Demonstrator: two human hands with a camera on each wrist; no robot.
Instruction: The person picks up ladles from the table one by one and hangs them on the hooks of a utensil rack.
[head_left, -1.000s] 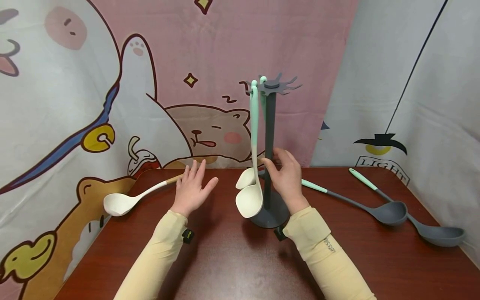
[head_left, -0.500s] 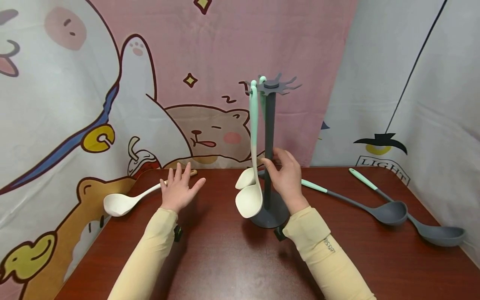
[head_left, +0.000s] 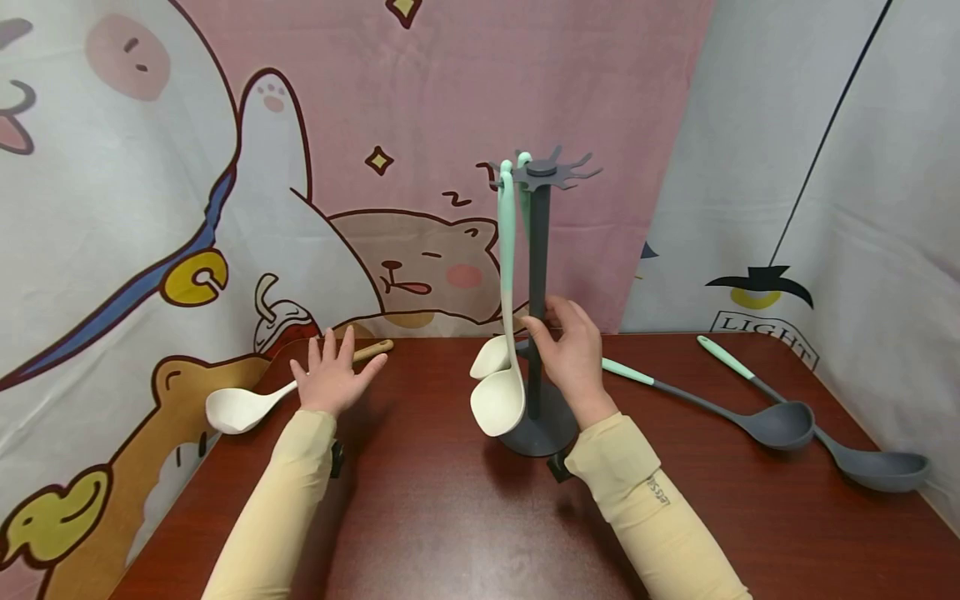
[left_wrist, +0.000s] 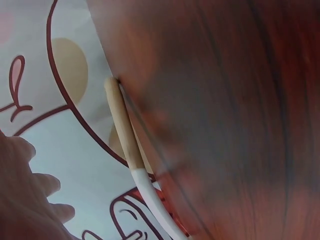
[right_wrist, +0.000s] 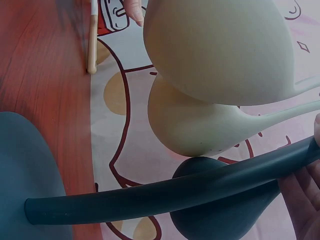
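My right hand [head_left: 573,358] grips the post of a dark grey utensil stand [head_left: 537,250], thumb on one side and fingers on the other in the right wrist view. On the stand's hooks hang a cream ladle [head_left: 497,402] with a mint handle and, behind it, a second cream ladle [head_left: 491,357]. A dark ladle bowl [right_wrist: 215,215] shows behind the post in the right wrist view. With fingers spread, my left hand [head_left: 330,379] hovers over a white ladle [head_left: 236,410] on the table, hiding part of its shaft. That ladle's wooden handle [left_wrist: 125,125] points toward the back edge.
At the right of the brown table [head_left: 442,517] lie a grey ladle [head_left: 783,425] with a mint handle and another grey ladle [head_left: 885,471], partly overlapped by it. A cartoon-printed cloth [head_left: 420,100] rises behind the table's back edge.
My left hand has moved left with fingers spread, from the end of the wooden handle to the white shaft. The right hand and the stand have stayed in place.
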